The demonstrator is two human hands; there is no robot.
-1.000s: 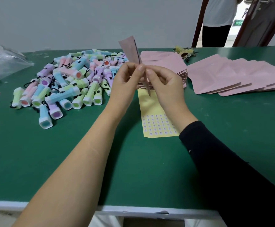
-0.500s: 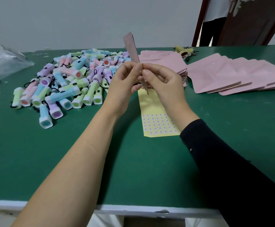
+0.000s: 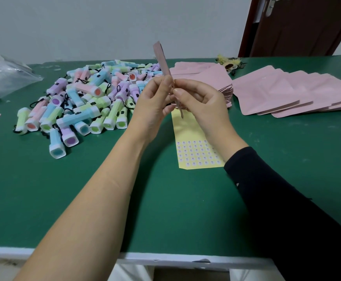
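Two hands are sharing one item: a pink pouch (image 3: 161, 58), standing upright and edge-on above the far middle of the table (image 3: 80, 199), lifted off the surface. The left hand (image 3: 153, 102) is pinching one rim between thumb and fingertips. The right hand (image 3: 204, 106) is pinching the opposite rim with curled fingers, and the two grips are almost touching. Judged step: the pouch mouth is being parted.

Risks, as judged:
- Both hands are gripping thin film only. If the layers are sticking, a harder pull is inviting a tear, or a slip out of one hand.
- A slipping pouch is likely falling onto the yellow sticker sheet (image 3: 188, 134) lying directly beneath, and possibly creasing it.
- The left forearm is passing just beside the heap of pastel torches (image 3: 84, 102) — an outward swing is risking a scatter toward the table's left side.

Edges and room:
- A stack of pink pouches (image 3: 210, 78) is sitting just behind the hands, limiting any forward push.
- A fanned row of pouches (image 3: 287, 92) is lying well apart to the right, and a clear plastic bag (image 3: 3, 82) well apart at far left.
- Open green is lying between the sheet and the near white edge — the easiest room for lowering the hands.
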